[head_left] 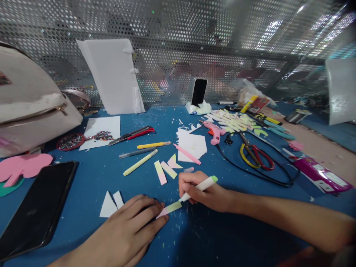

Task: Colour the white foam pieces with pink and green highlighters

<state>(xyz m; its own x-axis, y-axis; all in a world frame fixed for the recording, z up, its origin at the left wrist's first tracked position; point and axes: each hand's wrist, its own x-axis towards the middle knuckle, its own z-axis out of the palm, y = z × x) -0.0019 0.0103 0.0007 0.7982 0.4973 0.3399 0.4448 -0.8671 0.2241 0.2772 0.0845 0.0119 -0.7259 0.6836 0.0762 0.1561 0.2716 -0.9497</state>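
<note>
The left hand (132,226) holds the left end, and the right hand (207,197) a marker (205,184) at the right end, of the strip (171,209) near centre. A slack left hold could let it skid; a long stroke could overrun it.

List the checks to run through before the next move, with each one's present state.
1. Left hand at the strip: ok, fingertips at its pink end.
2. Right hand gripping the marker: ok.
3. Marker tip touching the strip: cannot tell; it is at the greenish end, but contact is too fine to see.
4. Table around the strip free of specks: not ok, pale specks show.
5. Pink glue gun switched off: cannot tell.
</note>
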